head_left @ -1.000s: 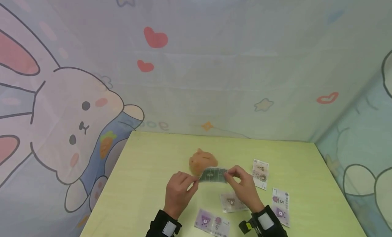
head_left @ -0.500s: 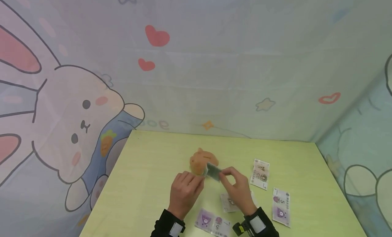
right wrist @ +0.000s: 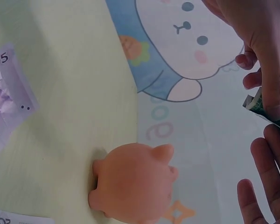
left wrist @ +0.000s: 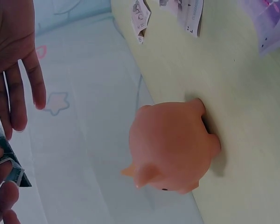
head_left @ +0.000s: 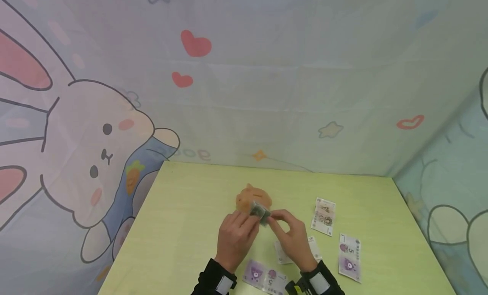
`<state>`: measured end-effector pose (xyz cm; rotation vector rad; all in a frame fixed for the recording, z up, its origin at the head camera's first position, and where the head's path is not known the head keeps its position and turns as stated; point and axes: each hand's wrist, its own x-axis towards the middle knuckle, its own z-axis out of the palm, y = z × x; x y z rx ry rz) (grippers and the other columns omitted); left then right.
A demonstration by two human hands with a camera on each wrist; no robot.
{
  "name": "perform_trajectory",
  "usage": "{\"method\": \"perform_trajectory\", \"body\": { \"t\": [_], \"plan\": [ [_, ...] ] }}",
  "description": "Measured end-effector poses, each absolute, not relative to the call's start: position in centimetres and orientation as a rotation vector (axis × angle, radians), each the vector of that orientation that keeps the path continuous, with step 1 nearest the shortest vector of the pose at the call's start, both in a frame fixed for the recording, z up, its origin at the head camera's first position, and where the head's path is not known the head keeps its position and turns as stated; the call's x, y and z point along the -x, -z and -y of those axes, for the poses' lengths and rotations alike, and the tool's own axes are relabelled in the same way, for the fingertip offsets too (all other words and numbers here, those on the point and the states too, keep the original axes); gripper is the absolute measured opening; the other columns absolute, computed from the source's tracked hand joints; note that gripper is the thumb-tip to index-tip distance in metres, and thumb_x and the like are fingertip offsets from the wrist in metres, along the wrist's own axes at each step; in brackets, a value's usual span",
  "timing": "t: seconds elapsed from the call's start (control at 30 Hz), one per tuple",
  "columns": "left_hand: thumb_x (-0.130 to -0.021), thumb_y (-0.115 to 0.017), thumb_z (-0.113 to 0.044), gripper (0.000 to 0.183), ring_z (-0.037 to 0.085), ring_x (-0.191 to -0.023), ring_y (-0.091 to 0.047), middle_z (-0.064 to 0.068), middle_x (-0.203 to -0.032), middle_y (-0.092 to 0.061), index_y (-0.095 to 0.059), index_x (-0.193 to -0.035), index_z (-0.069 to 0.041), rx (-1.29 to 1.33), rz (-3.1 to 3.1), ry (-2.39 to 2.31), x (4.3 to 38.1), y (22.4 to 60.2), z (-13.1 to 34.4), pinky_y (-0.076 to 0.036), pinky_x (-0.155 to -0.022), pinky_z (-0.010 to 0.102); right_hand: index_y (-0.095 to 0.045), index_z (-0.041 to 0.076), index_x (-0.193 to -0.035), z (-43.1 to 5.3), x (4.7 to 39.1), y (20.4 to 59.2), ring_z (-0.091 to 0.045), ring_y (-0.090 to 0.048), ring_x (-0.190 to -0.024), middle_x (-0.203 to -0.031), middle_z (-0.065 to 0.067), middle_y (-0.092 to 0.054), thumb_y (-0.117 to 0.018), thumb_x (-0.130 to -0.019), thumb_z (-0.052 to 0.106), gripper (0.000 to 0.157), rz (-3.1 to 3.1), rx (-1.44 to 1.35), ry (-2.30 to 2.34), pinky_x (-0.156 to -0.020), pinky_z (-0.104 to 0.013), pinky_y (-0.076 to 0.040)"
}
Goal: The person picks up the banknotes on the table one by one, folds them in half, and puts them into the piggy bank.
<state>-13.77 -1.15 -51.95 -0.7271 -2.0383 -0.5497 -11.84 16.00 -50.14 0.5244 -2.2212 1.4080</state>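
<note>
Both hands meet over the near side of an orange piggy bank, around a small green play banknote that is folded. My left hand pinches the banknote from the left; in the right wrist view its thumb presses on the rolled-looking note. On the other side my right hand pinches the note's right end between thumb and index finger, while its remaining fingers stretch out in the left wrist view. The piggy bank stands upright on its feet, apart from both hands.
On the yellow-green table lie a purple note at the front, a pale note partly under the right hand, another pale note and a purple one to the right. A printed cloth hangs behind.
The green banknote, spread flat between the hands a second ago, is now folded to a smaller piece. My left hand has moved right, and the right hand slightly left, toward each other.
</note>
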Motion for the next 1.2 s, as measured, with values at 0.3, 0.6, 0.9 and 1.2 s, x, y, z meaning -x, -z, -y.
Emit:
{"method": "perform_trajectory", "body": {
  "t": [0.3,0.6,0.9,1.2],
  "plan": [
    [-0.082,-0.074,-0.015,0.008,0.011,-0.069,-0.055,-0.007,-0.078,-0.063,-0.072,-0.089,-0.017,0.737,2.068,0.522,13.8,52.2,0.9,-0.04,-0.057,0.025,-0.067,0.003,-0.102,-15.8,11.1,48.7,-0.013,-0.067,-0.091,-0.096,-0.006,-0.071,-0.065,-0.089,0.002,0.013,2.261,-0.502,-1.422,-0.086,-0.026,-0.051],
    [-0.084,-0.074,-0.023,0.015,0.009,-0.074,-0.059,-0.008,-0.087,-0.067,-0.073,-0.097,-0.018,0.776,2.119,0.54,13.3,51.9,0.7,-0.042,-0.059,0.023,-0.066,0.001,-0.105,-16.0,11.1,48.8,-0.014,-0.067,-0.094,-0.1,-0.011,-0.071,-0.065,-0.09,0.003,0.015,2.274,-0.49,-1.461,-0.085,-0.025,-0.051],
    [-0.076,-0.066,-0.013,0.032,0.01,-0.08,-0.06,-0.006,-0.093,-0.068,-0.073,-0.107,-0.017,0.823,2.19,0.471,12.9,51.8,0.4,-0.042,-0.061,0.023,-0.066,0.001,-0.105,-16.6,11.3,48.8,-0.02,-0.067,-0.095,-0.098,-0.009,-0.07,-0.067,-0.089,0.006,0.016,2.284,-0.455,-1.533,-0.087,-0.031,-0.052],
    [-0.079,-0.068,-0.011,0.024,0.009,-0.075,-0.058,-0.005,-0.09,-0.065,-0.074,-0.101,-0.015,0.777,2.121,0.595,12.9,51.1,0.7,-0.042,-0.061,0.024,-0.068,0.001,-0.099,-17.0,11.4,48.8,-0.013,-0.067,-0.094,-0.097,-0.01,-0.071,-0.065,-0.09,0.003,0.009,2.277,-0.401,-1.545,-0.083,-0.026,-0.053]
  ]
}}
